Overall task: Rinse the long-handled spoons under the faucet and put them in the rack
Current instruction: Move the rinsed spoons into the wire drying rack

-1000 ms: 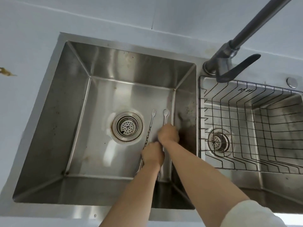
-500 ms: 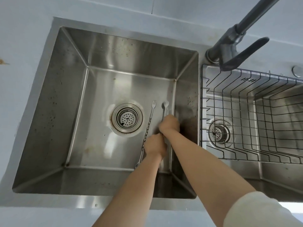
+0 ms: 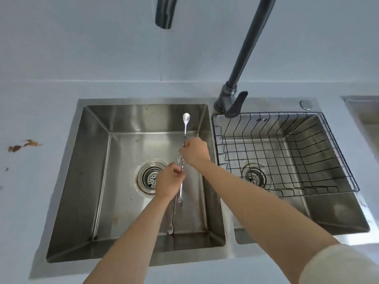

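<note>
Right hand (image 3: 194,151) pinches a long-handled spoon (image 3: 185,128) mid-handle at frame centre, bowl up; left hand (image 3: 169,182) grips a fork-tipped utensil (image 3: 180,181) over the left basin (image 3: 98,160). Best carry the bowl beneath the faucet spout (image 3: 164,12), opening the lever (image 3: 235,106) first.

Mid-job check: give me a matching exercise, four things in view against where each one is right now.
Things:
1. spoon
2. fork
3. wire rack
4. brown stain

Places:
A. set in the right basin
B. on the counter, far left
C. pinched in the left hand
D. raised, bowl end up, in the right hand

Pairs: 1-D, 2-C, 3-A, 4-B
</note>
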Tool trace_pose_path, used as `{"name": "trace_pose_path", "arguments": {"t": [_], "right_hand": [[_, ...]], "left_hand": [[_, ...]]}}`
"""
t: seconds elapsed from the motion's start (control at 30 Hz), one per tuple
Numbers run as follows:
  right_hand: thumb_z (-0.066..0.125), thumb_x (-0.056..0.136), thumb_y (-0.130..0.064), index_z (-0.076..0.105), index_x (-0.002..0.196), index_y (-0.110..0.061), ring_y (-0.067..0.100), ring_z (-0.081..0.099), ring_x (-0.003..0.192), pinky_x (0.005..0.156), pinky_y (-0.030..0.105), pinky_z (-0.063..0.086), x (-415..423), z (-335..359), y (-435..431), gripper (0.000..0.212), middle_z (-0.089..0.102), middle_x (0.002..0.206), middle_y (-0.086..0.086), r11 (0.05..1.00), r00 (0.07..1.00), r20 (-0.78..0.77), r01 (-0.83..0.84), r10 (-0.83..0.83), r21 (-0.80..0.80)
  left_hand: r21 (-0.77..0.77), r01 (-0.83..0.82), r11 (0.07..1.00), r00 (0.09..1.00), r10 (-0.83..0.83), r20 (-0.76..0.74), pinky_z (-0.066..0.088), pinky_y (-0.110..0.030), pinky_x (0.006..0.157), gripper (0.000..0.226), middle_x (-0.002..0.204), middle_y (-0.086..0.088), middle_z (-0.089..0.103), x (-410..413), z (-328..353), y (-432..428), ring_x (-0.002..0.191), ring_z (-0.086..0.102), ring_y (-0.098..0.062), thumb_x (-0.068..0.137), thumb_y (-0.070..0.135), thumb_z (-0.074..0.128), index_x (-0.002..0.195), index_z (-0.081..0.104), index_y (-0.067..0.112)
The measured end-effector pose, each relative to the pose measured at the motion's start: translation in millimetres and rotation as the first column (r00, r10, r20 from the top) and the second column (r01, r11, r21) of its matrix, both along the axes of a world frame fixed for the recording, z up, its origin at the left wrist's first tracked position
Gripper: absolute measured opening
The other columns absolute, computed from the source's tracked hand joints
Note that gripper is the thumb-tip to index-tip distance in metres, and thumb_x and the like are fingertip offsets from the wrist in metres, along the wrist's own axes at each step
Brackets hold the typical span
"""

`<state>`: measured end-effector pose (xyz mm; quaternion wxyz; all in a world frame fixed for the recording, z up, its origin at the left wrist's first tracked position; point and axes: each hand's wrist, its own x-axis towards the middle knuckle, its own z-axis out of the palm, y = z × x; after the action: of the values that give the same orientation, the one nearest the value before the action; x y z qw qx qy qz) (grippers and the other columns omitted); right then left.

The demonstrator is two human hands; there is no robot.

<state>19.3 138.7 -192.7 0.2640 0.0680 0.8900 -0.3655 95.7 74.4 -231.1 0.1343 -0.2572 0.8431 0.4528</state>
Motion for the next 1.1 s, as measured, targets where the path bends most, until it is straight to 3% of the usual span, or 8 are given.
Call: {"name": "trace_pose_path", "arguments": {"t": [0.1, 0.17, 0.27, 0.43, 0.53, 0.83, 0.97, 1.1], "right_hand": [[0.051, 0.083, -0.002, 0.048, 0.07, -0.01, 0.029, 0.058, 0.073, 0.071, 0.041, 0.057, -3.4, 29.1, 11.6, 0.016, 0.055, 0.076, 0.011, 0.975, 0.996, -0.029, 0.074, -0.082, -0.212], [0.05, 0.087, -0.001, 0.05, 0.078, -0.009, 0.019, 0.06, 0.066, 0.061, 0.029, 0.057, -5.2, 46.2, 22.1, 0.012, 0.057, 0.077, 0.009, 0.933, 0.99, 0.017, 0.139, -0.142, -0.332], [0.048, 0.089, 0.001, 0.047, 0.065, -0.013, 0.008, 0.052, 0.055, 0.048, 0.016, 0.05, -8.2, 68.3, 38.0, 0.028, 0.053, 0.065, 0.003, 0.865, 0.977, 0.06, 0.209, -0.204, -0.457], [0.051, 0.089, 0.001, 0.052, 0.084, -0.005, 0.01, 0.055, 0.056, 0.047, 0.017, 0.052, -12.5, 96.6, 78.3, 0.008, 0.055, 0.067, 0.004, 0.724, 0.925, 0.12, 0.359, -0.361, -0.589], [0.051, 0.089, 0.001, 0.052, 0.074, -0.007, 0.013, 0.057, 0.059, 0.052, 0.02, 0.055, -14.5, 104.4, 116.7, 0.017, 0.057, 0.067, 0.006, 0.644, 0.875, 0.144, 0.443, -0.462, -0.624], [0.05, 0.088, 0.004, 0.051, 0.069, -0.002, 0.017, 0.054, 0.056, 0.052, 0.026, 0.053, -22.3, 64.2, 232.0, 0.02, 0.054, 0.063, 0.012, 0.398, 0.559, 0.313, 0.799, -0.768, -0.452], [0.05, 0.086, 0.007, 0.049, 0.062, 0.001, 0.02, 0.053, 0.055, 0.062, 0.032, 0.056, -21.5, 25.4, 262.7, 0.026, 0.052, 0.061, 0.014, 0.361, 0.462, 0.379, 0.88, -0.802, -0.309], [0.048, 0.087, 0.007, 0.049, 0.067, 0.001, 0.02, 0.055, 0.054, 0.079, 0.036, 0.056, -25.7, -10.6, 275.0, 0.021, 0.053, 0.061, 0.013, 0.396, 0.448, 0.384, 0.894, -0.808, -0.21]], "left_hand": [[-0.066, 0.057, 0.996, 0.993, -0.063, -0.1, 0.032, -0.009, 0.055, 0.011, 0.069, -0.003, 0.059, -8.6, 27.8, -11.5, 0.07, 0.052, -0.019, 0.079, 0.005, 0.06, 0.072, 0.06, 0.014], [-0.131, 0.107, 0.986, 0.982, -0.126, -0.139, 0.033, -0.009, 0.054, 0.007, 0.066, 0.0, 0.057, -14.5, 45.2, -16.0, 0.068, 0.052, -0.019, 0.079, 0.008, 0.063, 0.074, 0.064, 0.013], [-0.199, 0.17, 0.965, 0.967, -0.202, -0.155, 0.035, -0.02, 0.057, 0.003, 0.07, -0.002, 0.061, -25.4, 72.8, -15.5, 0.071, 0.056, -0.023, 0.08, 0.013, 0.065, 0.078, 0.067, 0.012], [-0.352, 0.294, 0.888, 0.903, -0.379, -0.202, 0.037, -0.024, 0.068, 0.012, 0.084, -0.008, 0.07, -45.5, 114.0, 10.0, 0.078, 0.059, -0.022, 0.082, 0.018, 0.064, 0.09, 0.071, 0.012], [-0.402, 0.387, 0.83, 0.847, -0.492, -0.202, 0.04, -0.026, 0.07, 0.014, 0.092, -0.007, 0.072, -60.8, 130.1, 41.3, 0.083, 0.061, -0.022, 0.084, 0.02, 0.062, 0.093, 0.07, 0.013], [-0.531, 0.667, 0.522, 0.599, -0.8, -0.034, 0.05, -0.037, 0.08, 0.021, 0.102, -0.009, 0.069, -96.2, 95.8, 168.7, 0.097, 0.063, -0.028, 0.092, 0.018, 0.047, 0.102, 0.063, 0.011], [-0.515, 0.75, 0.416, 0.528, -0.845, 0.086, 0.048, -0.036, 0.079, 0.021, 0.107, -0.012, 0.067, -98.0, 59.9, 203.4, 0.103, 0.06, -0.03, 0.091, 0.013, 0.047, 0.103, 0.064, 0.01], [-0.471, 0.8, 0.371, 0.499, -0.847, 0.181, 0.051, -0.038, 0.081, 0.023, 0.107, -0.015, 0.067, -95.5, 27.0, 219.5, 0.101, 0.062, -0.032, 0.089, 0.005, 0.046, 0.104, 0.064, 0.008]]}}
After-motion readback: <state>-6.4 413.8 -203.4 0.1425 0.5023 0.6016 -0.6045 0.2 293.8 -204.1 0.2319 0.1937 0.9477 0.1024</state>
